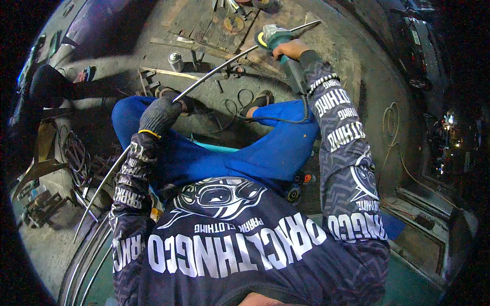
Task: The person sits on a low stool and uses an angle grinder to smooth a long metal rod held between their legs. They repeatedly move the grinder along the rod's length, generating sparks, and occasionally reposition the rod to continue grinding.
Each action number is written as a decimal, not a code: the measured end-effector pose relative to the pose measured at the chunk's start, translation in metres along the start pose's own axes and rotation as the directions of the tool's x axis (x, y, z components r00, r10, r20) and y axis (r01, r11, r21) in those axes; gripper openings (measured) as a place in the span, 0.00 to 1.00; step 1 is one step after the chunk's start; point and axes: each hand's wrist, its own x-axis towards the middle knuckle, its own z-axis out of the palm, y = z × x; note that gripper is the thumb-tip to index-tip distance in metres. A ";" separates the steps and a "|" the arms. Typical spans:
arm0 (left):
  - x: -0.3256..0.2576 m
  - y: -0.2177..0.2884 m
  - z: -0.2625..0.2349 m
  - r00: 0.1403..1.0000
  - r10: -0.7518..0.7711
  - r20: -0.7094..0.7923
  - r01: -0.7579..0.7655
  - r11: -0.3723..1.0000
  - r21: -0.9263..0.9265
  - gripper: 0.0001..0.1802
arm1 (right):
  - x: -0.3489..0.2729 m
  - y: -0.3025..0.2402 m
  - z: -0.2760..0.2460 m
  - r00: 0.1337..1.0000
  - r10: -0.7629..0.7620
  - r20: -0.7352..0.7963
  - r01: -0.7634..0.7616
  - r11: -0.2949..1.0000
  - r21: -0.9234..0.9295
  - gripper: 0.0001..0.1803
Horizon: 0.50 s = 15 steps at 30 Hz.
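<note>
A long thin metal rod [214, 70] runs slantwise from the lower left, across my left thigh, up to the far right. My left hand [161, 115], in a dark grey knit glove, is closed around it above my left knee. My bare right hand [292, 50] grips a green angle grinder [294, 74] at its front end. The grinder's yellowish disc [261, 40] is at the rod's far part; whether they touch, I cannot tell. The grinder's cord [291, 121] drops over my right leg toward the floor.
A spray can [175, 61] stands beyond my left knee, near wooden strips and metal scraps. A round disc [234, 23] lies on wooden boards [196, 23] farther off. Another person's leg [48, 84] is at the left. Several bent rods [89, 260] lie lower left; a hose [390, 127] curls at right.
</note>
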 end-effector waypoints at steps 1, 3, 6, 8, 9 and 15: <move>-0.001 -0.001 0.001 0.997 0.076 -0.028 -0.076 0.997 0.032 0.28 | 0.001 0.004 0.000 1.000 -0.001 -0.007 0.000 0.998 -0.068 0.24; -0.001 -0.003 0.003 0.993 0.109 -0.036 -0.107 0.993 0.056 0.30 | 0.004 0.013 -0.001 0.990 0.143 -0.005 -0.142 0.984 0.110 0.24; -0.010 0.000 0.000 1.000 0.005 -0.025 -0.005 1.000 0.001 0.32 | 0.008 0.028 -0.005 0.973 0.225 -0.041 -0.216 0.963 0.158 0.23; -0.021 0.007 -0.005 0.997 -0.019 -0.075 0.013 0.997 -0.081 0.33 | 0.010 0.042 -0.012 0.998 0.023 -0.063 -0.020 0.998 0.051 0.13; -0.026 0.010 -0.008 0.996 -0.007 -0.084 0.001 0.997 -0.072 0.33 | 0.010 0.048 -0.015 0.998 -0.030 -0.061 0.029 1.000 -0.009 0.10; -0.045 0.013 -0.014 0.994 -0.052 -0.101 0.054 0.998 0.015 0.30 | 0.000 0.074 -0.038 0.987 0.124 -0.103 -0.116 0.990 0.080 0.10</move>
